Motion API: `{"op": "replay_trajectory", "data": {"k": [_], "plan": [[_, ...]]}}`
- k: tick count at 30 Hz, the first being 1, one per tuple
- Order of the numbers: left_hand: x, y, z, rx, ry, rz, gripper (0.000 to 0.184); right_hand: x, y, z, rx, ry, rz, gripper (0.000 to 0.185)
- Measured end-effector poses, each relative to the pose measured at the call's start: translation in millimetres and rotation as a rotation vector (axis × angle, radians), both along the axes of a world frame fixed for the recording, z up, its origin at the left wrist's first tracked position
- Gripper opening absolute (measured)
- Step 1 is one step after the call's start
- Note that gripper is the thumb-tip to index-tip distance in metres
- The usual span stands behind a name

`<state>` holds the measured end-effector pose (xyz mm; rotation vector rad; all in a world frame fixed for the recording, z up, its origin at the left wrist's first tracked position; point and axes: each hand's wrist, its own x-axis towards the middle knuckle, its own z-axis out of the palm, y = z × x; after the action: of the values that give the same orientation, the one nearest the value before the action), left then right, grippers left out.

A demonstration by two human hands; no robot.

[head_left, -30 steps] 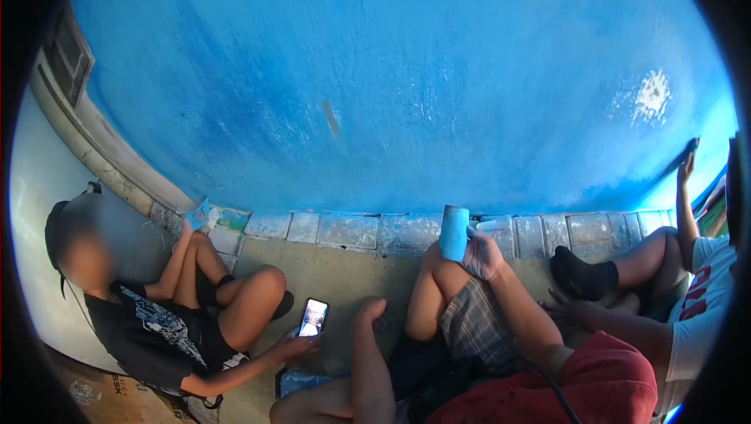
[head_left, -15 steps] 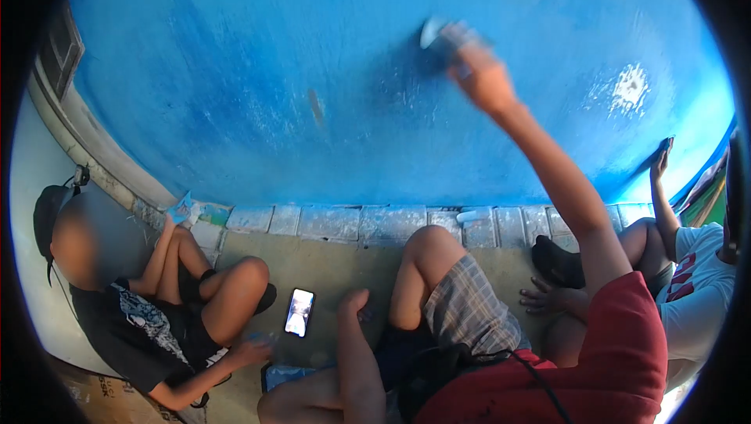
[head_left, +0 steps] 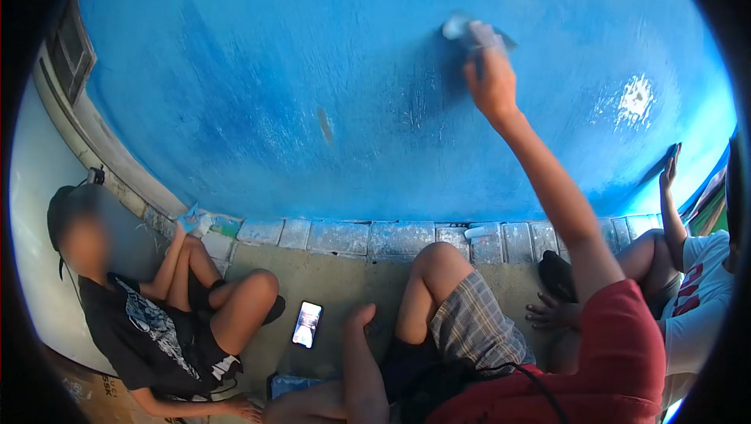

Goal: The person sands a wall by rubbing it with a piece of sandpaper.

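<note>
Up on the blue wall [head_left: 313, 48], my right hand [head_left: 491, 72] presses a curled grey sheet that looks like sandpaper [head_left: 455, 27]. Its pale rounded edge shows left of my fingers, and a dark edge sticks out on the right; motion blurs both. Dark scuffs and a small brownish patch [head_left: 324, 124] mark the paint below and left of it. My left hand [head_left: 362, 318] is low between my knees, close to a lit phone [head_left: 307, 325] on the floor but not touching it. Its thumb points up and the other fingers lie in shadow; it appears to hold nothing.
To the left sits a person in a black shirt [head_left: 149, 322], one hand on a blue crumpled piece [head_left: 188, 220]. A person in a white shirt [head_left: 704, 267] reaches to the wall at right. Grey bricks [head_left: 399, 238] line the wall's foot, with a pale piece [head_left: 480, 231] on them.
My right hand has slid a little to the right along the wall with the sheet. The left person's lower hand has moved down and left. The whole view has shifted slightly.
</note>
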<state>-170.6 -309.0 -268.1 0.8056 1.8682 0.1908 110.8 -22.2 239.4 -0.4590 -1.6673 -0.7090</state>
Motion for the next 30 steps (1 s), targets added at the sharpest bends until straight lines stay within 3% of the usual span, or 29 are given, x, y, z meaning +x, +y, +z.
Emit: {"op": "replay_trajectory", "data": {"k": [1, 3, 4, 7, 9, 10, 12, 13, 14, 17, 18, 19, 21, 22, 23, 24, 25, 26, 27, 29, 30], "plan": [[-1, 4, 4, -0.003, -0.018, -0.053, 0.046, -8, 9, -14, -0.014, 0.278, 0.086, 0.041], [-7, -1, 15, -0.005, -0.008, -0.061, 0.046, -27, 0, -41, -0.157, -0.156, -0.087, 0.039], [-3, -3, 23, 0.004, 0.015, -0.018, 0.045, -22, 4, -60, -0.059, -0.570, 0.296, 0.040], [3, -3, 48, -0.010, -0.010, 0.078, 0.044, -18, 19, -51, 0.191, -0.505, 0.211, 0.044], [13, -3, 49, -0.023, -0.023, 0.059, 0.044, -12, -7, -31, -0.134, 0.104, -0.059, 0.039], [13, -1, 48, -0.011, -0.006, 0.020, 0.045, -17, -10, -41, -0.277, 0.327, 0.072, 0.042], [9, -2, 50, -0.026, 0.020, -0.020, 0.046, -22, 0, -79, -0.259, 0.106, 0.101, 0.045], [7, -3, 55, -0.053, 0.019, -0.024, 0.047, -19, 10, -105, -0.092, -0.349, 0.004, 0.046], [8, -3, 58, -0.067, 0.013, -0.026, 0.047, -17, 20, -137, -0.109, -0.614, 0.203, 0.042], [10, -3, 75, 0.019, 0.103, -0.115, 0.046, -19, -18, -78, -0.514, -0.476, -0.120, 0.044], [10, -1, 73, 0.047, 0.105, -0.127, 0.045, -19, -6, -73, -0.137, -0.113, 0.019, 0.048], [8, -3, 68, 0.067, 0.069, -0.123, 0.044, -16, 3, -68, -0.054, 0.128, -0.014, 0.052], [13, -2, 67, 0.076, 0.023, -0.071, 0.044, -27, 8, -70, -0.040, 0.194, -0.031, 0.049], [21, -6, 96, 0.063, 0.014, -0.025, 0.045, -32, -5, -63, -0.317, -0.199, -0.158, 0.045], [18, -5, 91, 0.092, 0.048, -0.031, 0.044, -28, 31, -93, -0.240, -0.541, 0.186, 0.048], [16, -5, 87, 0.121, 0.084, -0.037, 0.044, -26, 30, -87, -0.336, -0.557, 0.290, 0.049], [4, -3, 40, 0.192, 0.163, -0.096, 0.044, -25, 23, -73, -0.431, -0.572, 0.398, 0.050], [-3, -4, 13, 0.256, 0.234, -0.154, 0.044, -26, 8, -41, -0.327, -0.358, 0.114, 0.049], [2, -5, 28, 0.188, 0.165, -0.106, 0.044, -28, 0, -13, -0.218, -0.157, -0.163, 0.048], [17, -5, 92, 0.045, 0.022, -0.019, 0.045, -25, 9, -19, -0.131, 0.400, 0.108, 0.043], [21, -5, 95, -0.009, -0.023, 0.019, 0.044, -30, 7, -33, -0.165, 0.200, 0.015, 0.039]]}}
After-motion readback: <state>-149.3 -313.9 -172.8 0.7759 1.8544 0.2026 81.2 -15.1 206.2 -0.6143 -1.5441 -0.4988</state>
